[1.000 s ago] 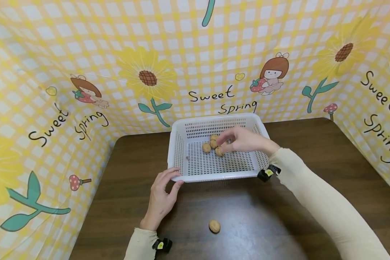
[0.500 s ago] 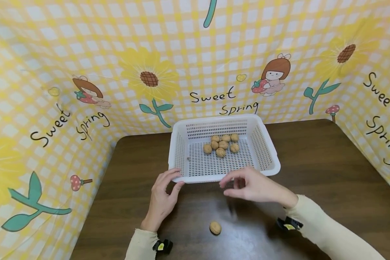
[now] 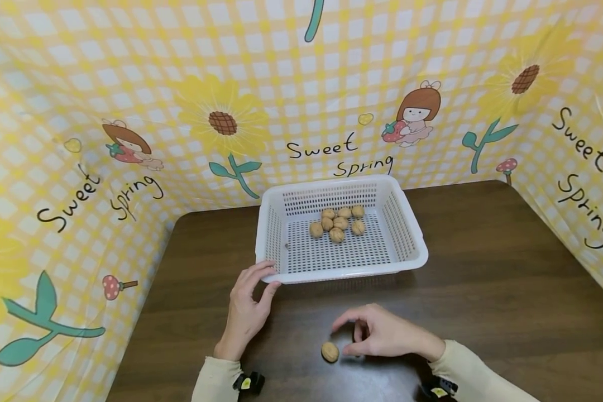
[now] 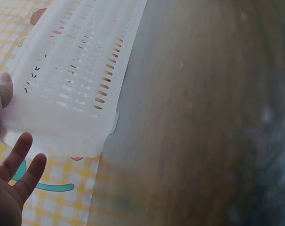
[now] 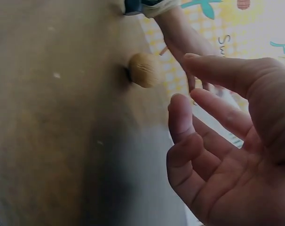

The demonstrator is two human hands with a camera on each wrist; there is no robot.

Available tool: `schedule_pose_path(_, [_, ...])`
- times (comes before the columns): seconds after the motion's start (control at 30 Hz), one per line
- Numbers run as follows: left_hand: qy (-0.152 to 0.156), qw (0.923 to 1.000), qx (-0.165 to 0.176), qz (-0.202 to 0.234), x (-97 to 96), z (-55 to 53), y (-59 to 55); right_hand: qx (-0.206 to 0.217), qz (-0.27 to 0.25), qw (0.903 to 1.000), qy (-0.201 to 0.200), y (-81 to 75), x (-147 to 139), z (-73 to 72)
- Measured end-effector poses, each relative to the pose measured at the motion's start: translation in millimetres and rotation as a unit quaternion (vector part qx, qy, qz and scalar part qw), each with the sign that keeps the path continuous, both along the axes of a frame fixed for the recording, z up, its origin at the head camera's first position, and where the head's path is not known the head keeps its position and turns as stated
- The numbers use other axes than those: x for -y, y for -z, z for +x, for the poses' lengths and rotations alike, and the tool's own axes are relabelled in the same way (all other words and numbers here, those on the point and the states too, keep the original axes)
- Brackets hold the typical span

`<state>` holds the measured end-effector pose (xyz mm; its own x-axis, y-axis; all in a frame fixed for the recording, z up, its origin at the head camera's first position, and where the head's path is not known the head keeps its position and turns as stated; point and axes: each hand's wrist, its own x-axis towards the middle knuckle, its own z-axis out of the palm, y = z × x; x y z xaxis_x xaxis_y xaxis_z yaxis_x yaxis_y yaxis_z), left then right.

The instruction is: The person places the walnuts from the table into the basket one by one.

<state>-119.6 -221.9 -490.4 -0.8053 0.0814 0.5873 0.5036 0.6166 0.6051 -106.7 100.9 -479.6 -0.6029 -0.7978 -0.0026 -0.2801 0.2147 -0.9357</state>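
Observation:
A white perforated plastic basket (image 3: 341, 273) stands toward the back of the table, several walnuts (image 3: 337, 235) clustered on its floor. My left hand (image 3: 246, 310) grips its near left corner, fingers over the rim and thumb on the outer side. In the left wrist view the thumb and fingertips (image 4: 24, 141) show around the basket wall (image 4: 62, 113). One loose walnut (image 3: 330, 352) lies on the table in front of the basket. Just right of it my right hand (image 3: 382, 334) holds nothing, its thumb and bent fingers apart. The right wrist view shows the loose walnut (image 5: 145, 69) beyond the fingertips.
The dark wood table (image 3: 201, 268) is bounded at the back and sides by a yellow checked cloth (image 3: 291, 84) with printed flowers and lettering. The basket's far rim is close to the back cloth.
My right hand has come out of the basket, over its front rim, and down toward the loose walnut on the table. My left hand stays at the basket corner.

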Motion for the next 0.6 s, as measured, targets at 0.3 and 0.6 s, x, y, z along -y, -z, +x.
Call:
schedule_pose_path(0.3, [0.001, 1.0, 0.001, -0.004, 1.1, 1.2, -0.9, 0.006, 0.003, 1.0, 0.002, 18.0, 11.0, 4.2])
schedule_pose_path(0.6, [-0.004, 1.0, -0.004, -0.001, 1.3, -0.3, 2.0, -0.001, 0.025, 0.9997, -0.005, 18.0, 16.7, 3.8])
